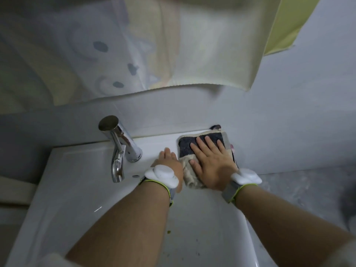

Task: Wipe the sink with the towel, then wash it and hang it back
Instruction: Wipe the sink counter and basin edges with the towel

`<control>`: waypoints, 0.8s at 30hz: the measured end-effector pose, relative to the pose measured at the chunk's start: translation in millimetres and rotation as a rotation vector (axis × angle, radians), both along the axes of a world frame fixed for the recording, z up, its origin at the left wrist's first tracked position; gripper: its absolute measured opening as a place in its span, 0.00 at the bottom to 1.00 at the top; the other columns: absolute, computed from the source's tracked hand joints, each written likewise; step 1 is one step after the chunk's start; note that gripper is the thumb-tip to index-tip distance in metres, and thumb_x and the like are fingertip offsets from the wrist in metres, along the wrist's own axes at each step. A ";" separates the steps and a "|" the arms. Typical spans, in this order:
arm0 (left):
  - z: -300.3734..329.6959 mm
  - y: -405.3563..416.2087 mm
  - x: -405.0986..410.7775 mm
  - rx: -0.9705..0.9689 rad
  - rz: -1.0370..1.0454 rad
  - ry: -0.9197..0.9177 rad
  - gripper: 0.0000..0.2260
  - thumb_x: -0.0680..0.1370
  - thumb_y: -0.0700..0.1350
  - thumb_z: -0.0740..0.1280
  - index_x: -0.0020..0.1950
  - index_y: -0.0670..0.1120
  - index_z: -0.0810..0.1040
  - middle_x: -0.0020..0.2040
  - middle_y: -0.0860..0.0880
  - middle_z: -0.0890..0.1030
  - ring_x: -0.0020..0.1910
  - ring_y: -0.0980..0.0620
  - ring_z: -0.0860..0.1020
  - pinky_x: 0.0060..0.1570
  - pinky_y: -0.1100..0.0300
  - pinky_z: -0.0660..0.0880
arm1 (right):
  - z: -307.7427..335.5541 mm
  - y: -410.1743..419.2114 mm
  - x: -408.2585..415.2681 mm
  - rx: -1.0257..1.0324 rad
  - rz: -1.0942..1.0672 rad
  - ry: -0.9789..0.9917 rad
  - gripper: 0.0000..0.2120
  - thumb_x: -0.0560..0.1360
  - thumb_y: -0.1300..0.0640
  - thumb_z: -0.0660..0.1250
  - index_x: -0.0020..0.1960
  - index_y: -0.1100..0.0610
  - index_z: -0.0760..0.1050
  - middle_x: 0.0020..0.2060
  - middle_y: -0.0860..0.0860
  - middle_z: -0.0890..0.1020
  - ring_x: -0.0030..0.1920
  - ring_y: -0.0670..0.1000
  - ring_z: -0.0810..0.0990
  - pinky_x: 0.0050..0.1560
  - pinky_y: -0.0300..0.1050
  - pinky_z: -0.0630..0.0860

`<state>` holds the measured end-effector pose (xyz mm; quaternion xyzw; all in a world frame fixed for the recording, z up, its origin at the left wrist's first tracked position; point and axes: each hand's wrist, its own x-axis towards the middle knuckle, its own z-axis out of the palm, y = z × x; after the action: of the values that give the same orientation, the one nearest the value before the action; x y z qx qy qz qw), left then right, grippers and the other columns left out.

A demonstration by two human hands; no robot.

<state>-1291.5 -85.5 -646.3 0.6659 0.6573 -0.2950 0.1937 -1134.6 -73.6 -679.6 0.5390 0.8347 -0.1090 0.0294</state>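
**Towel pressed on the sink's back rim**

On its back rim, right of centre, the white rectangular ceramic sink (73, 182) carries the folded grey-and-beige terry towel (204, 151); the right hand (210, 160) presses it with straight, spread fingers; the left hand (169, 162) rests beside it, grip unclear; the chrome tap (120, 147) stands left.

chrome faucet (123, 149), hanging cloths (202, 54), wall (298, 112)
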 end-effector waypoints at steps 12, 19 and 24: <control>-2.5 -1.2 6.3 0.012 -0.016 0.059 0.35 0.81 0.44 0.58 0.78 0.34 0.40 0.79 0.35 0.41 0.78 0.36 0.46 0.75 0.45 0.55 | 0.1 -20.2 3.6 0.008 -0.095 0.039 0.34 0.77 0.39 0.34 0.80 0.49 0.53 0.79 0.50 0.52 0.79 0.55 0.46 0.76 0.56 0.38; -8.2 -8.8 8.1 0.096 0.014 0.103 0.35 0.80 0.46 0.60 0.79 0.37 0.43 0.80 0.38 0.43 0.79 0.40 0.46 0.74 0.40 0.50 | -6.8 16.3 -0.2 0.008 -0.089 0.001 0.32 0.78 0.39 0.34 0.80 0.47 0.46 0.80 0.48 0.45 0.79 0.53 0.41 0.76 0.56 0.37; -3.0 -23.4 -3.8 0.140 0.002 0.046 0.36 0.80 0.49 0.59 0.80 0.45 0.41 0.80 0.46 0.38 0.79 0.47 0.40 0.75 0.40 0.44 | -5.6 -2.4 1.7 0.006 -0.103 -0.005 0.33 0.77 0.40 0.32 0.80 0.48 0.46 0.80 0.48 0.45 0.79 0.54 0.41 0.76 0.57 0.37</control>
<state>-1295.2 -108.9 -649.3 0.6703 0.6813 -0.2631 0.1318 -1132.9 -76.0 -685.2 0.5818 0.8060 -0.1064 0.0243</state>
